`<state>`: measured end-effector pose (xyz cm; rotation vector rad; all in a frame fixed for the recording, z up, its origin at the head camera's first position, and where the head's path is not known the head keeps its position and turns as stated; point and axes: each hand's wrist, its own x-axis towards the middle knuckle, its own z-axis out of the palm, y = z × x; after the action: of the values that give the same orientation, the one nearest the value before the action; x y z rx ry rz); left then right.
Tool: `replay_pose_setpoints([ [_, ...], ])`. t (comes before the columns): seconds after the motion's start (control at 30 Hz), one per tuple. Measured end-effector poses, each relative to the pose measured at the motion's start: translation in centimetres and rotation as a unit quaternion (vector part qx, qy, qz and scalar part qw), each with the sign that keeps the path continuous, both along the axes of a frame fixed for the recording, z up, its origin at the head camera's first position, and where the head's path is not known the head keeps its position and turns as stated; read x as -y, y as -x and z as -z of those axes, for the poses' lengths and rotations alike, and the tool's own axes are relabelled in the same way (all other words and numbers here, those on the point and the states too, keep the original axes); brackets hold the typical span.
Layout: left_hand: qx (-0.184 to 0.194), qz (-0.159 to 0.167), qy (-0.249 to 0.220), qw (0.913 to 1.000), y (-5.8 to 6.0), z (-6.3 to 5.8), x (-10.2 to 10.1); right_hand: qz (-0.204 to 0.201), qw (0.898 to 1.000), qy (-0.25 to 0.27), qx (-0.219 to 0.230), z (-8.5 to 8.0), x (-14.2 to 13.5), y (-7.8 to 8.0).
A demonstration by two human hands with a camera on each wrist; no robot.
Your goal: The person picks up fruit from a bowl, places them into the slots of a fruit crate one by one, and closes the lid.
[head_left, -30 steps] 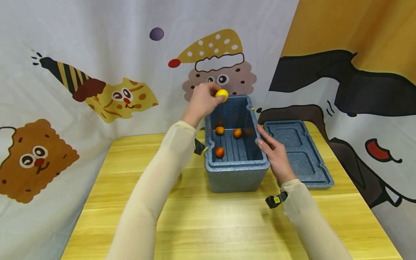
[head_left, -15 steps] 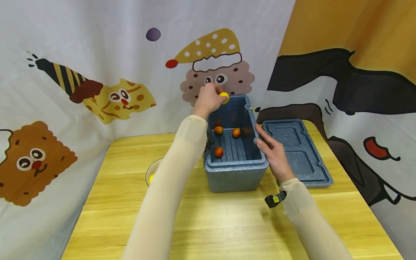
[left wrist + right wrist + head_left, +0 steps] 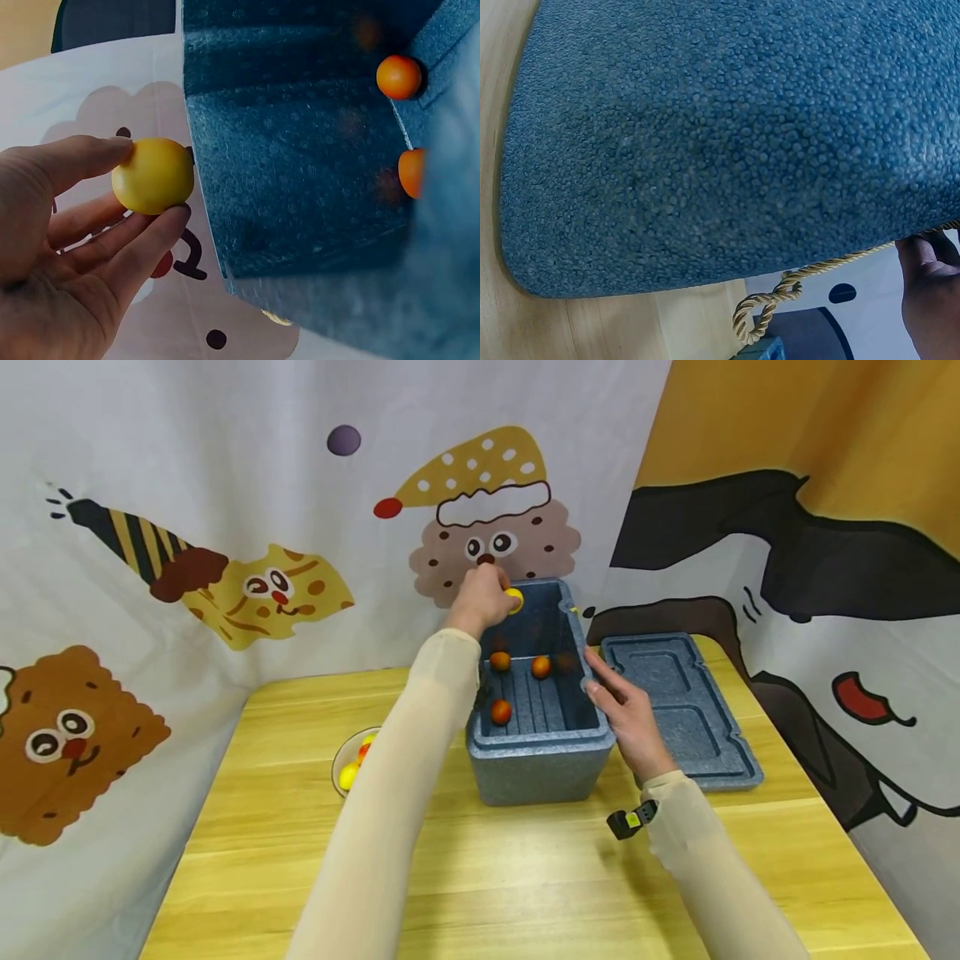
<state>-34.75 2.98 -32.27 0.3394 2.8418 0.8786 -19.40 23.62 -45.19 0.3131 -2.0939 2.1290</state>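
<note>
A yellow ball (image 3: 153, 176) is pinched in the person's left hand (image 3: 483, 600), thumb on one side and fingertips on the other, so that grip is clamped on it. It's up by the far left corner of an open grey-blue box (image 3: 540, 770) standing on the wooden desk (image 3: 495, 877); I can't quite tell whether it's over the opening. Down on the ribbed floor inside, three orange-red balls (image 3: 501, 712) lie apart from one another. The right hand (image 3: 628, 718) rests against the box's right side near the rim, thumb and fingers apart, a twisted yellow rope (image 3: 832, 264) running past them. Just beside it a matching lid (image 3: 686, 714) lies flat. Over on the left, a bowl (image 3: 347, 752) holding yellow and red balls (image 3: 348, 775) peeks out from behind the left sleeve (image 3: 386, 793).
</note>
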Motion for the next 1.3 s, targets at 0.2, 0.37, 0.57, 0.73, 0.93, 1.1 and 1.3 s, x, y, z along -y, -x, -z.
replay_pose_setpoints([
  [0.2,0.008,0.002,0.007,0.9999,0.0,0.0,-0.4,0.000,1.000,0.000,0.000,-0.1,0.1,0.0],
  [0.37,0.013,0.005,0.013,0.9998,-0.2,0.0,-0.8,0.004,1.000,-0.005,0.002,-0.1,-0.1,-0.3],
  [0.57,-0.013,-0.016,0.011,0.9997,-0.1,0.0,-0.7,0.003,1.000,-0.009,0.000,-0.3,0.1,-0.3],
  [0.73,-0.012,-0.035,0.006,0.9993,0.1,-0.1,-0.4,0.007,1.000,-0.011,0.005,-0.2,0.2,-0.1],
  [0.93,-0.022,-0.061,0.001,0.9979,-0.2,-0.5,-0.1,0.008,1.000,-0.017,0.010,0.0,0.1,-0.1],
  [1.1,-0.049,-0.056,-0.011,0.9972,-0.7,-1.2,0.6,0.002,1.000,-0.012,0.005,-0.1,0.1,-0.2],
  [1.3,-0.077,-0.030,-0.047,0.9954,-1.7,-1.9,2.4,0.010,1.000,-0.014,0.013,-0.2,0.2,-0.3],
])
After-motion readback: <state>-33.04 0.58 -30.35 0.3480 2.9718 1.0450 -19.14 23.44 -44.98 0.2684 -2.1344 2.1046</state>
